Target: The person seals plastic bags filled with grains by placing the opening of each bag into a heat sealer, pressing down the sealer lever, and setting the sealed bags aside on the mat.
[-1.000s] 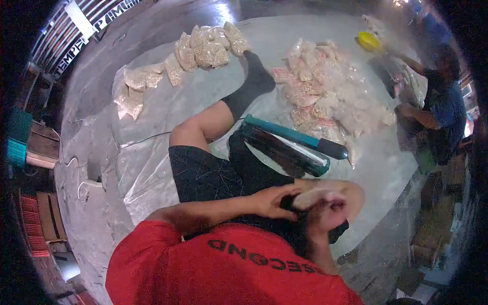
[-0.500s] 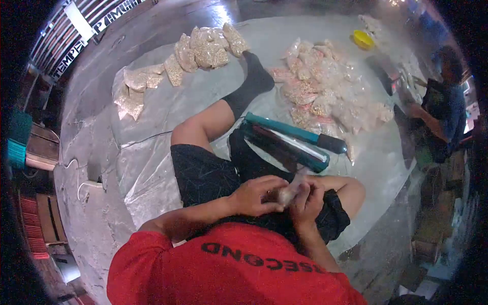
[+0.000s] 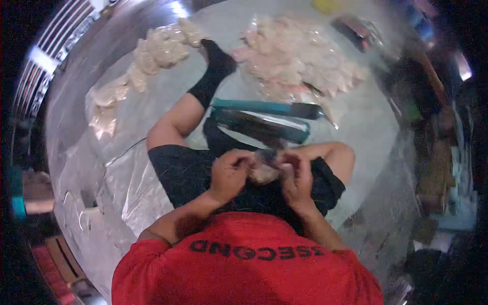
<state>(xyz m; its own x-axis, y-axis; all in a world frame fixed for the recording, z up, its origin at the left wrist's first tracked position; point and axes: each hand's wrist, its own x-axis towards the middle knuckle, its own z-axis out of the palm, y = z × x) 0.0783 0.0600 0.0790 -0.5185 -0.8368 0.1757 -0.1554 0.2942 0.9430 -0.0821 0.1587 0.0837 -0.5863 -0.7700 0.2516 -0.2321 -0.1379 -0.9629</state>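
A small clear plastic bag with pale contents [image 3: 263, 174] hangs between my two hands above my lap. My left hand [image 3: 230, 175] pinches one upper side of it, fingers closed. On the other upper corner my right hand [image 3: 296, 178] is closed as well. Motion blur hides the exact fingertips and the bag's opening. Just beyond my hands, across my folded leg, lies a teal and black bag sealer [image 3: 262, 124] with a long handle.
Filled clear bags [image 3: 160, 48] lie in a row at the left, beyond my outstretched foot. A larger heap of filled bags [image 3: 300, 56] is ahead on the plastic sheet [image 3: 376, 122]. A yellow bowl [image 3: 325, 5] stands behind it. Another person's arm [image 3: 432, 76] shows at the right.
My hands have moved apart, and the bag now hangs spread between them instead of bunched up. The whole view has shifted as my head tilted.
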